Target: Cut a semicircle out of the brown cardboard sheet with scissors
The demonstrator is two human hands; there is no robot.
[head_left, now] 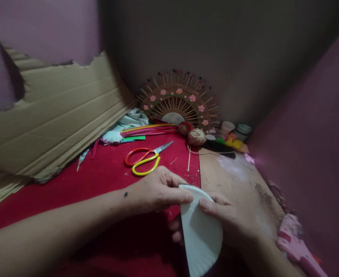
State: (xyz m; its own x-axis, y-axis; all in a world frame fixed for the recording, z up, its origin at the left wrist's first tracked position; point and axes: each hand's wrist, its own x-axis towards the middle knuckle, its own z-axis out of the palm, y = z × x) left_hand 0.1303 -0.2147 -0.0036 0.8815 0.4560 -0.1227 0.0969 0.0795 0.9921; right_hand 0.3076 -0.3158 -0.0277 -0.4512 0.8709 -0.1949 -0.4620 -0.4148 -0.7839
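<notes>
A white half-circle piece [202, 234] with a ribbed curved rim, looking like a halved or folded paper plate, is held between both hands in front of me. My left hand [165, 190] pinches its upper left corner, thumb on the near face. My right hand [224, 211] grips the curved right side, its thumb on the near face and some fingertips showing beyond the straight edge. Just past my left hand lie scissors [148, 157] with one red and one yellow handle loop, on a red cloth [100, 192].
Large torn cardboard sheets [71, 100] lean at the left. A flowered stick fan [178, 96] stands at the back, behind yarn balls [196, 137] and coloured strips [152, 130]. A brown board [238, 181] lies at the right, near a pink glue gun [298, 242].
</notes>
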